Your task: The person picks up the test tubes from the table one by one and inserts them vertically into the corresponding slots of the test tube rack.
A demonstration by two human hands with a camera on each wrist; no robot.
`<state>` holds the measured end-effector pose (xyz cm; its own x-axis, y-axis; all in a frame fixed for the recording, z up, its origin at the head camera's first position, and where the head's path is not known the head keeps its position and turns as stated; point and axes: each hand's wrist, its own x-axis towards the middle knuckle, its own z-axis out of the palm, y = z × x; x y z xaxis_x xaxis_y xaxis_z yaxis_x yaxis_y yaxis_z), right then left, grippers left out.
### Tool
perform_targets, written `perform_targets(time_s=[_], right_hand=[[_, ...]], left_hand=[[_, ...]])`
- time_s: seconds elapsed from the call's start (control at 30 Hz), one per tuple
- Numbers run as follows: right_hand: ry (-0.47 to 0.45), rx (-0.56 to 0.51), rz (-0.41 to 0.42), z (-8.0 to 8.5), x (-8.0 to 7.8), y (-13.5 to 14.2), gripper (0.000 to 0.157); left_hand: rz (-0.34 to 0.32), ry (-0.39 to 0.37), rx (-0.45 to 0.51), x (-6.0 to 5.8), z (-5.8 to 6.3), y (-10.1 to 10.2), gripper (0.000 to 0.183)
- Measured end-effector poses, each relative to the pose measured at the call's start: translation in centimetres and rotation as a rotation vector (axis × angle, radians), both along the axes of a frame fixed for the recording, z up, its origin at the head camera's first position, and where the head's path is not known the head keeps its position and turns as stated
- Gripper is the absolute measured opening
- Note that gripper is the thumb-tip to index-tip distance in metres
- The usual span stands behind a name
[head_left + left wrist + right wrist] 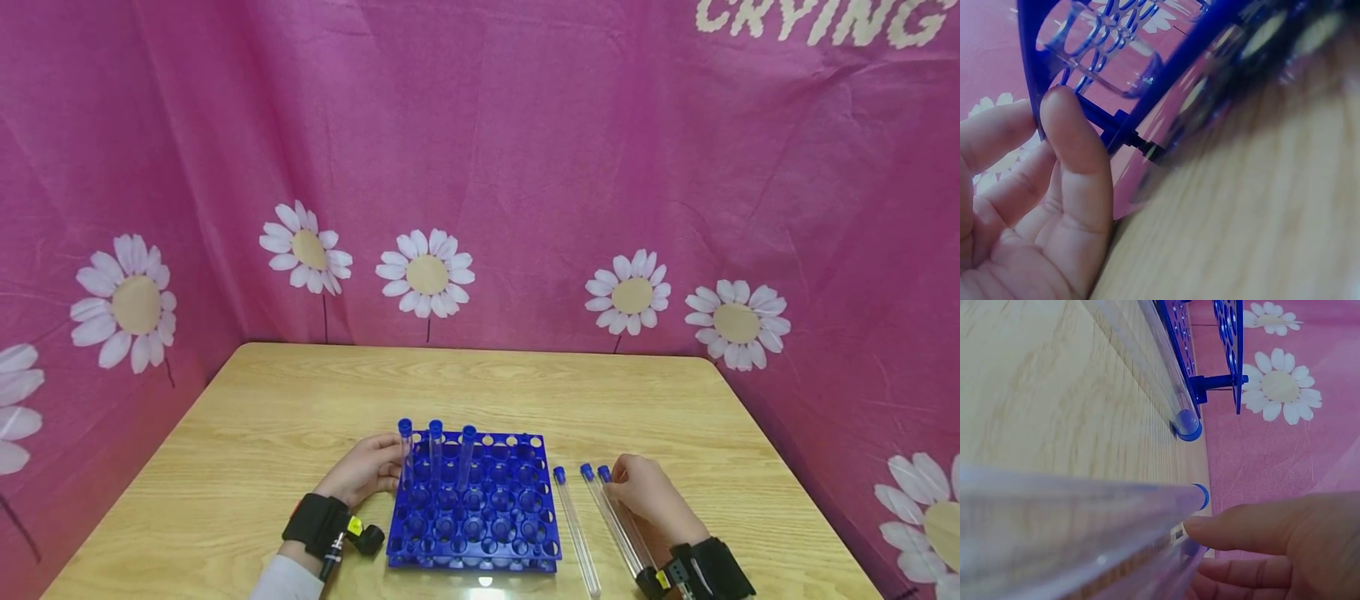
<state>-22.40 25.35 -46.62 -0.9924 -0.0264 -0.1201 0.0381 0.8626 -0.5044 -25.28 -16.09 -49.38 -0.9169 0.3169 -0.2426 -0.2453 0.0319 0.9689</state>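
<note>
A blue plastic test tube rack [474, 563] stands on the table, with three blue-capped test tubes [467, 458] upright in its back row. My left hand [363, 468] grips the rack's left side; in the left wrist view the thumb [1072, 128] lies against its frame. On the right, my right hand [648, 492] pinches the rightmost lying test tube [1188, 553] near its blue cap, thumb on one side and fingers on the other. Close beside it lies another capped test tube [613, 521], and a further test tube [577, 533] lies between that one and the rack.
The wooden table [300, 392] runs back to a pink curtain [510, 167] printed with white daisies, which also hangs along both sides. Black straps with small cameras [367, 540] are worn on both wrists.
</note>
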Motion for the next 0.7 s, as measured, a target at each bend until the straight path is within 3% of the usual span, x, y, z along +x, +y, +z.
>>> perform_targets(time_s=[0.23,0.4,0.7], right_hand=[[-0.023,-0.015,-0.010,0.0,-0.1,0.0,0.018],[-0.038,-0.012,-0.020,0.1,-0.2,0.2,0.018],[0.071,-0.029,-0.008,2.3,0.2,0.5,0.026]], left_hand=[[-0.006,0.005,0.015,-0.1,-0.2,-0.1,0.020],[-0.006,0.001,0.007,-0.1,-0.1,-0.1,0.026],[-0.011,0.002,0.015,0.0,-0.1,-0.2,0.025]])
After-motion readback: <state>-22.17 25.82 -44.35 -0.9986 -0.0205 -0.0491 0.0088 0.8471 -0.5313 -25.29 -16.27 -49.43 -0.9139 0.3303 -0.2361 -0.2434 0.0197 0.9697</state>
